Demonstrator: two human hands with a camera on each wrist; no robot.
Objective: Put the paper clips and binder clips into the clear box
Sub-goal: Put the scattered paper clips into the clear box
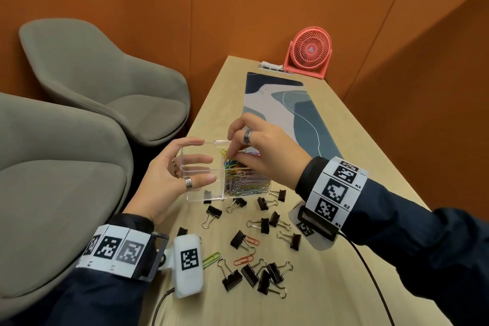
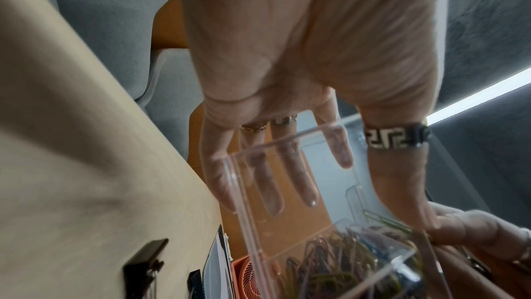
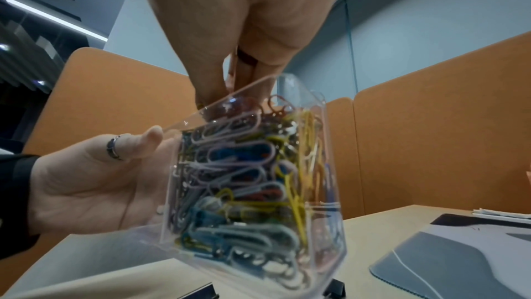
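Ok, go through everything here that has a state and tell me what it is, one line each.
clear box: open on top, held, right compartment full of paper clips, left one empty
left hand: grips the box's left end
right hand: fingertips in the right compartment, on the clips
binder clips: loose on the table
paper clips: a few loose on the table
fan: upright

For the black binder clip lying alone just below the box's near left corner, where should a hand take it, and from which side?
Pinch the binder clip by its black body, coming from above. It lies flat on the table with its wire handles pointing toward the person, apart from neighbouring clips. The left hand holds the clear box, so the right hand probably suits.
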